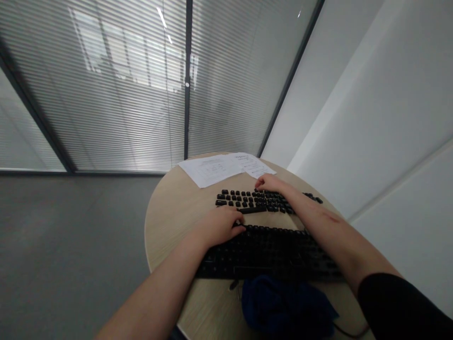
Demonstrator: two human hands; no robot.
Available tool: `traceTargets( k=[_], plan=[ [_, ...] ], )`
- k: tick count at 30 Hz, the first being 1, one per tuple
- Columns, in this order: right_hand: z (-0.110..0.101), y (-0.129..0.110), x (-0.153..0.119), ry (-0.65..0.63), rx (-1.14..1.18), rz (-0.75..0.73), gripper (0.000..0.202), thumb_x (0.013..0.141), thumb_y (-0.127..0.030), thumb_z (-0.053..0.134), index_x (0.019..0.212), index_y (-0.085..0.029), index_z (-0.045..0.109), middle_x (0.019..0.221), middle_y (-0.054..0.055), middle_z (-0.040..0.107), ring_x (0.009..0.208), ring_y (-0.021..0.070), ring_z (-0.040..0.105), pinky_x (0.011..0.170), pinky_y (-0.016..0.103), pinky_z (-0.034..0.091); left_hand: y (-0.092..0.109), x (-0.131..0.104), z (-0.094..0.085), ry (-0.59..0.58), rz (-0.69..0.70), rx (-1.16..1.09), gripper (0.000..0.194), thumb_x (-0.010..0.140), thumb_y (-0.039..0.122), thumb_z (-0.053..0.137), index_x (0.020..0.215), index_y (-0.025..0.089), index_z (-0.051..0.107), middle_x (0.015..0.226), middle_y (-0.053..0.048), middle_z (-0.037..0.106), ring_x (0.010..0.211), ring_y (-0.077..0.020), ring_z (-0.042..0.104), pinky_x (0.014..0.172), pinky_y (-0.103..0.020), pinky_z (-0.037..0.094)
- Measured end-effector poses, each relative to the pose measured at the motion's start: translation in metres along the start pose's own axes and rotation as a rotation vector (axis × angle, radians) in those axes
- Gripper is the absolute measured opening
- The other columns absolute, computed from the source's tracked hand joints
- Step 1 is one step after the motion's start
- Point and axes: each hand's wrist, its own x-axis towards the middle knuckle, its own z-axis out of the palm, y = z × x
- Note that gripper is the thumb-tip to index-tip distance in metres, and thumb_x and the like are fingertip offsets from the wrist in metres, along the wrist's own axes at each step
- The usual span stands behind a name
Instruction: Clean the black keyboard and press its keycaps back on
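Loose black keycaps [252, 204] lie in rows on the round wooden table, set out like a keyboard. Nearer to me is a black keyboard [272, 257], lying flat. My left hand [222, 224] rests at its upper left edge, thumb and forefinger curled towards each other; whatever sits between them is too dark to name. Beyond it, my right hand [269, 182] reaches over the far row of keycaps, its fingers bent down and closed at a keycap by the fingertips. My right forearm covers part of the keycaps and the keyboard's right side.
White printed sheets [215, 169] overlap at the table's far edge. A dark blue cloth-like bundle [283, 307] lies in front of the keyboard, with a black cable [348, 334] beside it. A glass partition with blinds [134, 94] and a white wall [382, 108] stand around the table [166, 212].
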Motion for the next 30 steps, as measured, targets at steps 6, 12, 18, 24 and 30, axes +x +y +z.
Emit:
traceTargets(
  k=[6, 12, 18, 24, 30],
  plan=[
    [0.008, 0.002, 0.011, 0.003, -0.001, 0.012, 0.015, 0.078, -0.015, 0.076, 0.092, -0.017, 0.081, 0.087, 0.004, 0.080, 0.080, 0.0165, 0.070, 0.072, 0.023, 0.050, 0.001, 0.001, -0.002, -0.063, -0.042, 0.007, 0.017, 0.089, 0.035, 0.070, 0.102, 0.025, 0.076, 0.100, -0.005, 0.073, 0.098, -0.0255, 0.067, 0.088, -0.037, 0.051],
    [0.017, -0.003, 0.011, 0.072, -0.014, 0.012, 0.015, 0.082, -0.014, 0.074, 0.095, -0.018, 0.080, 0.090, 0.004, 0.079, 0.081, 0.0166, 0.070, 0.075, 0.024, 0.050, 0.001, 0.001, -0.002, -0.070, -0.050, 0.006, 0.017, 0.089, 0.035, 0.070, 0.101, 0.025, 0.076, 0.102, -0.005, 0.073, 0.095, -0.0246, 0.066, 0.086, -0.036, 0.050],
    [0.002, -0.023, -0.004, 0.192, -0.010, -0.006, 0.014, 0.085, -0.012, 0.070, 0.095, -0.017, 0.078, 0.095, 0.007, 0.079, 0.088, 0.0190, 0.070, 0.081, 0.027, 0.050, -0.001, 0.001, 0.000, -0.056, -0.039, -0.009, 0.018, 0.091, 0.038, 0.068, 0.100, 0.025, 0.076, 0.099, -0.005, 0.073, 0.092, -0.0240, 0.066, 0.084, -0.036, 0.050],
    [-0.012, -0.050, -0.084, 0.281, 0.170, -0.087, 0.017, 0.091, -0.021, 0.065, 0.104, -0.019, 0.075, 0.101, 0.005, 0.078, 0.092, 0.0171, 0.070, 0.083, 0.027, 0.051, -0.002, 0.003, 0.001, -0.057, -0.023, -0.025, 0.020, 0.093, 0.039, 0.064, 0.099, 0.025, 0.076, 0.098, -0.005, 0.073, 0.092, -0.0230, 0.066, 0.082, -0.034, 0.049],
    [0.007, -0.080, -0.184, 0.216, 0.313, -0.210, 0.014, 0.091, -0.028, 0.065, 0.097, -0.023, 0.077, 0.096, 0.002, 0.078, 0.085, 0.0174, 0.070, 0.077, 0.028, 0.051, -0.002, 0.005, 0.004, -0.086, -0.033, 0.003, 0.024, 0.094, 0.042, 0.060, 0.102, 0.025, 0.075, 0.098, -0.005, 0.073, 0.091, -0.0227, 0.066, 0.081, -0.034, 0.049]
  ],
)
